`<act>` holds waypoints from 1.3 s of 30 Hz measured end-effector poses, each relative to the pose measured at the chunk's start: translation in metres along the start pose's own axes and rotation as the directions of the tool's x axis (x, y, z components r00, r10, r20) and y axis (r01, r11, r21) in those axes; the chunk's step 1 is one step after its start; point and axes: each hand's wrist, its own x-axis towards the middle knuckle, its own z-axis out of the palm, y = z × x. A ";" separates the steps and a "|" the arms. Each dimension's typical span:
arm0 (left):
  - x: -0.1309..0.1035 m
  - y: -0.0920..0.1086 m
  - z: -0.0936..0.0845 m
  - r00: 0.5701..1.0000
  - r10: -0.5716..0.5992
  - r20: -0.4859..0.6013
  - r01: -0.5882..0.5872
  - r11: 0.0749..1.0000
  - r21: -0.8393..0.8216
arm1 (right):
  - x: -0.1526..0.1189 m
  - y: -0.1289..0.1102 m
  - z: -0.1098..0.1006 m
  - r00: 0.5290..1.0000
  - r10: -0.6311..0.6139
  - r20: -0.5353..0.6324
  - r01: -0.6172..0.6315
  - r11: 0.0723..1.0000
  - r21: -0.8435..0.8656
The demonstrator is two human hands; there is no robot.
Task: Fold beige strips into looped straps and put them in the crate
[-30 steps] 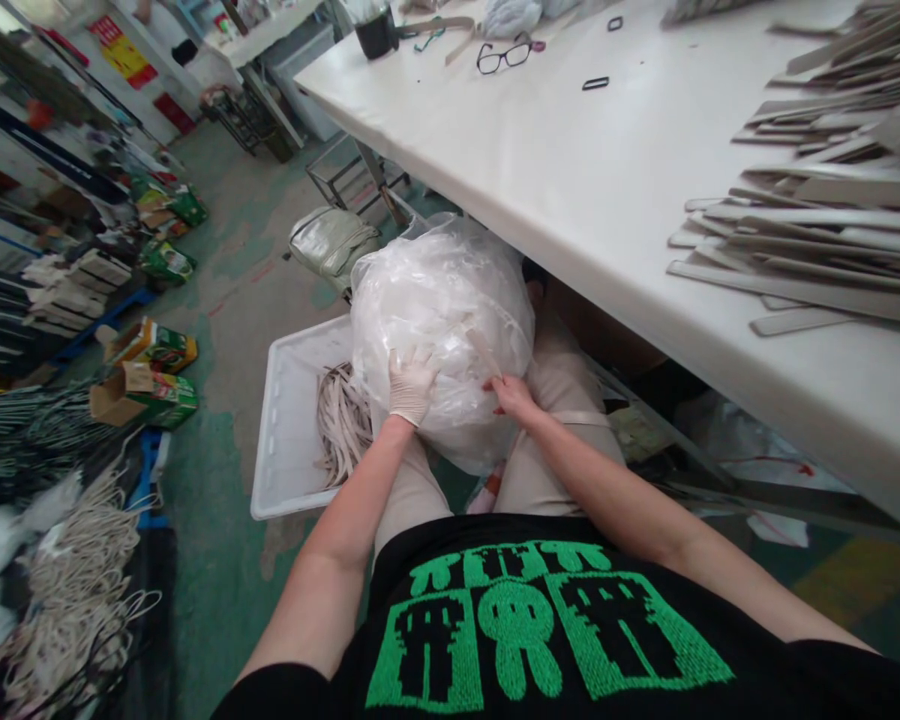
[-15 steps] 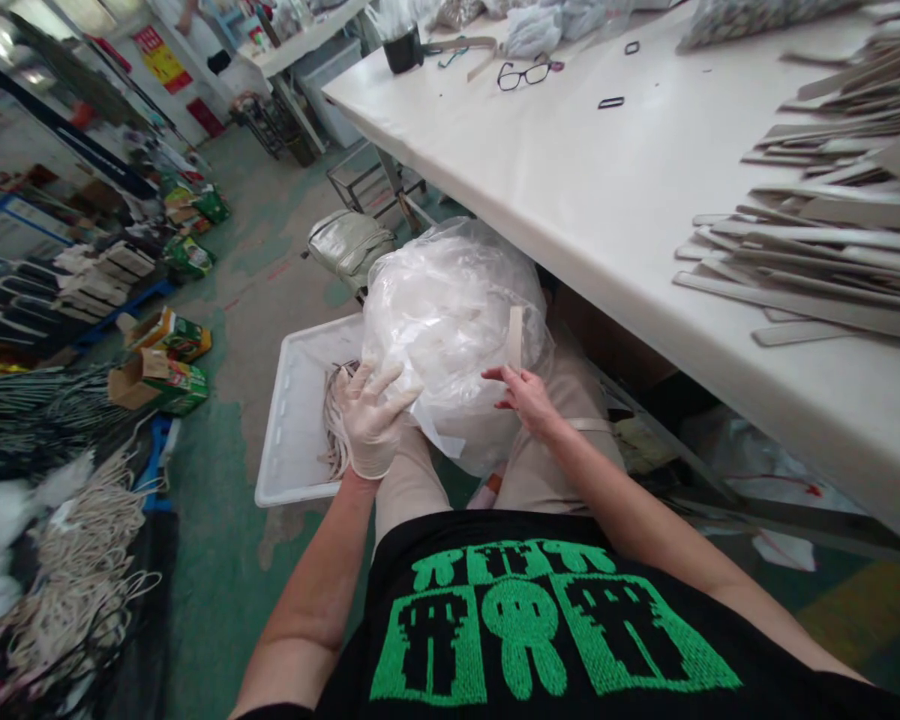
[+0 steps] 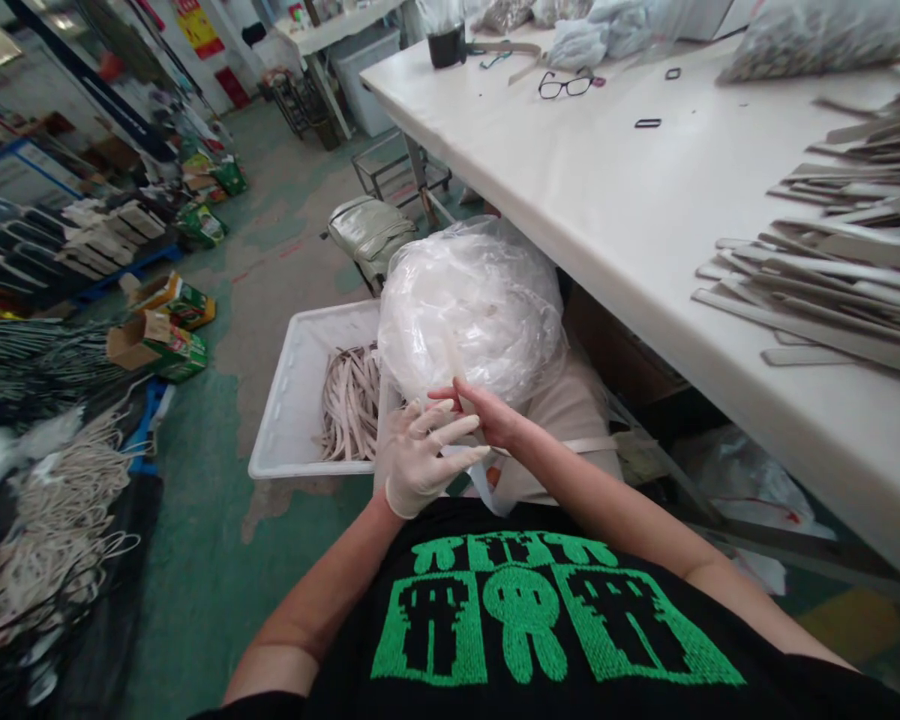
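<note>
Looked partway through, honestly: one flat, pale strip up over the crinkly plastic bag, floppy ones tangled in the smooth tub left, straighter ones heaped right. Right hand seemed to pinch it; gloved left hand was spread alongside. Couldn't tell how many were finished.

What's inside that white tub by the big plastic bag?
Pale strips lie heaped in the white tub. The plastic bag covers part of its right side, so anything there is hidden.
</note>
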 end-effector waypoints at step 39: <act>0.044 -0.060 -0.029 0.305 -0.940 0.153 -0.083 -0.186 -0.979 | -0.010 0.021 0.037 0.992 -0.124 0.034 0.127 0.981 -0.143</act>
